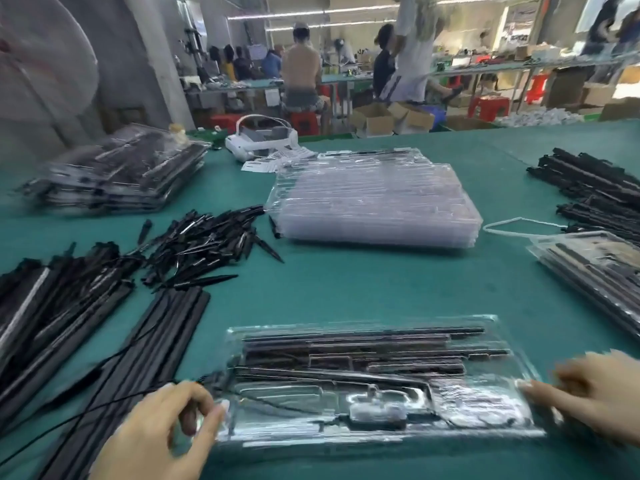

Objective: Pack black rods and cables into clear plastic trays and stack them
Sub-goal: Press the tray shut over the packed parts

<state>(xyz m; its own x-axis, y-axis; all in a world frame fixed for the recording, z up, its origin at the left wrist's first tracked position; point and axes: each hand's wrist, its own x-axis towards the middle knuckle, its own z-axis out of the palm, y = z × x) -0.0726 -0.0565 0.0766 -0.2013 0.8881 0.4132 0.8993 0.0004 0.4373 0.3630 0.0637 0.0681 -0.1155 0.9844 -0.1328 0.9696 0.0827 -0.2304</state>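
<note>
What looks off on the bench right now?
Nothing damaged or spilled. The stack of empty trays is fanned, not squared up. The filled tray sits slightly skewed, with the left hand and right hand at its ends.

- Ceiling strip lights (311,12) at twelve o'clock are lighting the hall brightly.
- Motion blur is smearing everything, worst at nine o'clock.
- Wide-angle distortion is bending the edges.

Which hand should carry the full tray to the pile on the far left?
Probably the left hand: it already pinches the filled tray at its left end, nearer the packed stack. The right hand only touches the opposite end.
</note>
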